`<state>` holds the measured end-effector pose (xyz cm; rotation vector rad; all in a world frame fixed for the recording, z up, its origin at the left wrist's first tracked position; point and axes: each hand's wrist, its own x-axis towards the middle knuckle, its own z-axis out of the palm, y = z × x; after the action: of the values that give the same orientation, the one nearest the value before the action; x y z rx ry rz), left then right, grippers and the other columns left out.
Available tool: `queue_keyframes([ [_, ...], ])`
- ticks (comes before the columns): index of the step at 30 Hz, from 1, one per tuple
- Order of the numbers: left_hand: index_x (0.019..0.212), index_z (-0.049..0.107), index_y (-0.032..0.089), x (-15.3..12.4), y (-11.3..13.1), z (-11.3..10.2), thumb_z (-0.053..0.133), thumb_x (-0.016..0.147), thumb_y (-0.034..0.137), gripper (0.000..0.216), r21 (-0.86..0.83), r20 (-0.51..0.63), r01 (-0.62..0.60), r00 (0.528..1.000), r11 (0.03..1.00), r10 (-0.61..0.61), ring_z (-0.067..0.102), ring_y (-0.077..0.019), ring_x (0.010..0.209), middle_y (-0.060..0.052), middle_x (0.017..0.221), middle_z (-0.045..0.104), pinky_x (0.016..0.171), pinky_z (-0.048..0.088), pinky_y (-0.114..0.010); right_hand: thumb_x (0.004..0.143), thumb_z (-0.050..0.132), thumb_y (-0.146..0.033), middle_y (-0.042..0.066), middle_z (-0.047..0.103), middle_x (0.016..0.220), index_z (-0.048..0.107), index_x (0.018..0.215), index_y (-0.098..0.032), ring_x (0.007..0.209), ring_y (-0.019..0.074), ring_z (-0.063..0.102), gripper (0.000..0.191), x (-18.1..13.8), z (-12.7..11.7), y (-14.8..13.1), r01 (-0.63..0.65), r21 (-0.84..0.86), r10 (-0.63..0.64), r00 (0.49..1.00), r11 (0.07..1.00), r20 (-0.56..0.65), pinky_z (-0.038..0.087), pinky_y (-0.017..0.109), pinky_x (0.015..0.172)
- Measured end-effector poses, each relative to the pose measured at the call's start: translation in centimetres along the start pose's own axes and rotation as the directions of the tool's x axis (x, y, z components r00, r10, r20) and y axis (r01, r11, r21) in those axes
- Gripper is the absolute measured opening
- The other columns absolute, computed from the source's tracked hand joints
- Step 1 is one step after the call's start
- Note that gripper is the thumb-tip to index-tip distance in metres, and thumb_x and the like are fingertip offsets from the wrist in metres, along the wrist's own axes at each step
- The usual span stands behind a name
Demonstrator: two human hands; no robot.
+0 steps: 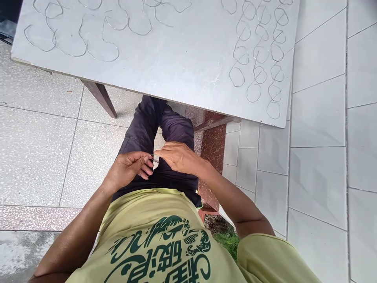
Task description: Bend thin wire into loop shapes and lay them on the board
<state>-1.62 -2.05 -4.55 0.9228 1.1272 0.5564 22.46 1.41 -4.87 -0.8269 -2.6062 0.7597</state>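
Observation:
Above my lap, a thin wire (158,160) bent into a small loop is held between my two hands. My left hand (132,167) pinches it between thumb and forefinger, with the other fingers curled loosely below. My right hand (174,156) grips the wire's upper part with its fingertips, close to the left thumb. Part of the wire is hidden behind the fingers. Both hands are in front of the table's near edge, apart from the tabletop.
A white tabletop (176,63) lies ahead. Open curved wires (103,59) are spread at its left, and rows of closed wire rings (253,93) at its right. A wooden table leg (100,98) stands at left. White wall tiles (318,110) run along the right.

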Motion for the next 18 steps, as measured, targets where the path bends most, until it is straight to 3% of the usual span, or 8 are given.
queue_keyframes([
  [4,0.1,0.074,0.014,0.1,-0.1,0.4,0.077,0.086,0.054,0.043,-0.056,-0.025,0.032,0.999,0.998,-0.034,0.076,-0.0217,0.068,-0.008,0.085,0.076,0.057,0.067,-0.034,0.107,0.044,-0.015,0.008,0.068,0.086,0.069,0.114,-0.013,0.082,0.0204,0.058,0.027,-0.1,-0.2,0.2,-0.014,-0.019,0.014,1.0,1.0,0.004,0.045,0.033,0.079],
  [9,0.104,0.073,0.014,0.2,0.0,1.0,0.076,0.087,0.052,0.042,-0.071,-0.057,0.036,0.998,0.997,-0.04,0.077,-0.0213,0.071,-0.009,0.092,0.078,0.06,0.066,-0.032,0.108,0.043,-0.018,0.007,0.072,0.092,0.067,0.126,-0.017,0.086,0.0202,0.06,0.029,-0.4,-0.7,0.5,-0.078,0.008,0.078,0.993,0.997,-0.093,0.046,0.033,0.08],
  [18,0.112,0.074,0.017,0.1,-0.7,0.8,0.068,0.092,0.055,0.043,0.154,-0.06,-0.052,0.996,0.987,0.062,0.074,-0.0189,0.067,-0.005,0.084,0.075,0.056,0.065,-0.031,0.107,0.043,-0.013,0.006,0.065,0.081,0.071,0.122,-0.015,0.077,0.0184,0.057,0.033,-0.2,-0.1,1.0,0.036,-0.041,-0.037,0.999,0.998,-0.031,0.044,0.031,0.074],
])
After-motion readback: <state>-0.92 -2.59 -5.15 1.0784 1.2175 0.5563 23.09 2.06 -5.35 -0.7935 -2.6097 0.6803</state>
